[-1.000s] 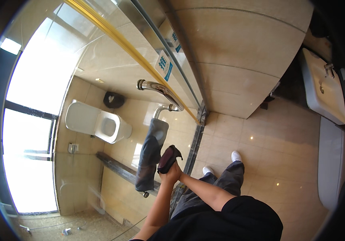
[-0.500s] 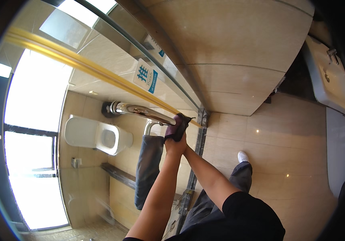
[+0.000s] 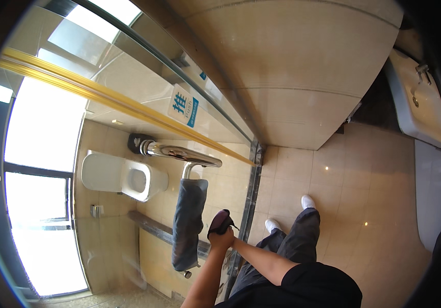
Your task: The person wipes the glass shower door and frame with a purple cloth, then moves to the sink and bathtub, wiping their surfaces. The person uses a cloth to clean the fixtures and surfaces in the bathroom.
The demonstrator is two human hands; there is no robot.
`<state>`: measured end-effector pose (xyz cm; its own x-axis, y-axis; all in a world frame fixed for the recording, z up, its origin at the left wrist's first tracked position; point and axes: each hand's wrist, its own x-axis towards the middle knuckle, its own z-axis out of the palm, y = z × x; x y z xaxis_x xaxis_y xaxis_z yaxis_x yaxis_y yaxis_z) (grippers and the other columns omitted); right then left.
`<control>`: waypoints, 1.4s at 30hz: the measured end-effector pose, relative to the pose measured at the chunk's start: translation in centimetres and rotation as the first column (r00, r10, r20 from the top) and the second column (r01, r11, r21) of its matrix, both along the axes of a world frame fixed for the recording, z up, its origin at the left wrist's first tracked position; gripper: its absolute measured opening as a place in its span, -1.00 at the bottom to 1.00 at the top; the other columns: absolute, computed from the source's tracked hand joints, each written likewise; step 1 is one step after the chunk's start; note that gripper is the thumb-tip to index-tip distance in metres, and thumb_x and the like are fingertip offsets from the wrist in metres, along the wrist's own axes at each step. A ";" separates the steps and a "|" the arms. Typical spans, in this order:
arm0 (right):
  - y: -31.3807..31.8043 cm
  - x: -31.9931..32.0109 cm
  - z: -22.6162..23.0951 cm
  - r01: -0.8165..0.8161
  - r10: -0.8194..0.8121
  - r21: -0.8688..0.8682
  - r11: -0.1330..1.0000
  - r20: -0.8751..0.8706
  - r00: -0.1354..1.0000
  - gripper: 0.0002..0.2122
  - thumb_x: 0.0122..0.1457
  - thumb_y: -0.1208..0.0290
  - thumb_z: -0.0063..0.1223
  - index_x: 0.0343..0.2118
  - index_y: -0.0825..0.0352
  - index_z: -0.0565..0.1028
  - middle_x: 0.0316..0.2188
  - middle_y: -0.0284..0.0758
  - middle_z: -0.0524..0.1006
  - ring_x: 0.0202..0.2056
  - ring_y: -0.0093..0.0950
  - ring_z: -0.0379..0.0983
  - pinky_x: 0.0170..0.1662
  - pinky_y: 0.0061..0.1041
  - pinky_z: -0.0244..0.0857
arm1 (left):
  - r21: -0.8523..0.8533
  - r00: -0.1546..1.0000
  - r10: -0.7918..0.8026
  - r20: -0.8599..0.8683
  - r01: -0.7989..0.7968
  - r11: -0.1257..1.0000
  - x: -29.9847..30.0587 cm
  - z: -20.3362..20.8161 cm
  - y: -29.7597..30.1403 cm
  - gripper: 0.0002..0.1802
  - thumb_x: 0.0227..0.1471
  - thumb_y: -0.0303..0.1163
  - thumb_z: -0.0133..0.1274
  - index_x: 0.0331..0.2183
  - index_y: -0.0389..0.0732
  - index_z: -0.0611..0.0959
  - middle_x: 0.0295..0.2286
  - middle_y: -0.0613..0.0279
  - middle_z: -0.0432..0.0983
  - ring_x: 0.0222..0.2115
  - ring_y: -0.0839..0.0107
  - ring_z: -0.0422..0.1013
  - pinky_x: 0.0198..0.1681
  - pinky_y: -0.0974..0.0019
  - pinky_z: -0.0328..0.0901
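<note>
A dark maroon cloth is pressed against the glass door, low down near its edge frame. My left hand and my right hand meet just under the cloth and both grip it; they are too close together to tell the fingers apart. A grey towel hangs right beside the cloth to the left, from the chrome door handle. A yellow stripe runs across the glass above.
Behind the glass are a white toilet, a grab bar and a bright window. A blue and white sticker sits on the door. A white sink is at far right. My white shoes stand on beige floor tiles.
Half a second ago both hands held the cloth up at the chrome handle; they have come back down the glass to beside the hanging towel's lower half.
</note>
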<state>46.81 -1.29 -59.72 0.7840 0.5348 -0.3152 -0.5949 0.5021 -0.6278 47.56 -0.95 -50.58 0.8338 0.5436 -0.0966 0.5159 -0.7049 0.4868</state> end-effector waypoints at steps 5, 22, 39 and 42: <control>1.0 6.6 3.5 0.034 -0.044 0.096 0.995 0.101 0.994 -0.42 0.35 -0.20 -0.40 0.20 0.14 0.30 0.11 -0.39 0.40 0.13 -0.48 0.32 0.26 -0.41 0.14 | 0.088 0.938 -0.167 0.303 0.148 0.985 6.9 6.2 -0.7 -0.71 0.02 -0.38 0.18 -0.18 -0.23 0.70 -0.21 0.00 0.62 -0.14 0.13 0.55 -0.04 0.17 0.40; 0.2 28.6 0.5 0.141 0.024 0.509 0.849 -0.303 0.953 -0.47 0.36 -0.17 -0.36 0.14 0.14 0.36 0.04 -0.39 0.45 0.06 -0.54 0.39 0.20 -0.44 0.24 | 0.380 0.836 -0.415 0.359 0.275 0.883 26.5 6.2 -0.8 -0.60 0.06 -0.26 0.10 -0.09 -0.27 0.62 -0.18 -0.11 0.57 -0.15 -0.11 0.47 -0.05 0.02 0.38; -7.0 40.7 20.5 0.337 0.253 -0.284 0.898 0.958 0.133 -0.60 0.29 0.10 -0.06 0.11 0.18 0.38 0.01 -0.23 0.44 0.07 -0.27 0.34 0.15 -0.15 0.16 | 0.120 0.777 0.115 0.618 -0.238 0.964 31.7 9.7 -5.9 -0.24 0.16 -0.30 -0.04 0.26 -0.48 0.11 0.23 -0.33 0.07 0.27 -0.18 0.00 0.34 -0.03 -0.12; -7.6 41.3 22.4 0.460 0.341 -0.287 0.840 0.940 -0.035 -0.60 0.27 0.13 -0.03 0.11 0.18 0.38 0.01 -0.21 0.44 0.07 -0.24 0.33 0.15 -0.12 0.14 | 0.165 0.777 0.065 0.626 -0.214 0.963 31.7 11.0 -5.9 -0.20 0.20 -0.31 -0.07 0.29 -0.49 -0.02 0.25 -0.29 0.04 0.29 -0.09 -0.02 0.34 -0.02 -0.15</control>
<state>88.13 -8.89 -37.35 0.4981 0.5831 0.6418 0.8090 -0.0459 -0.5861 79.24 -6.81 -39.59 0.5889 0.6032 0.5380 0.2630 -0.7724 0.5781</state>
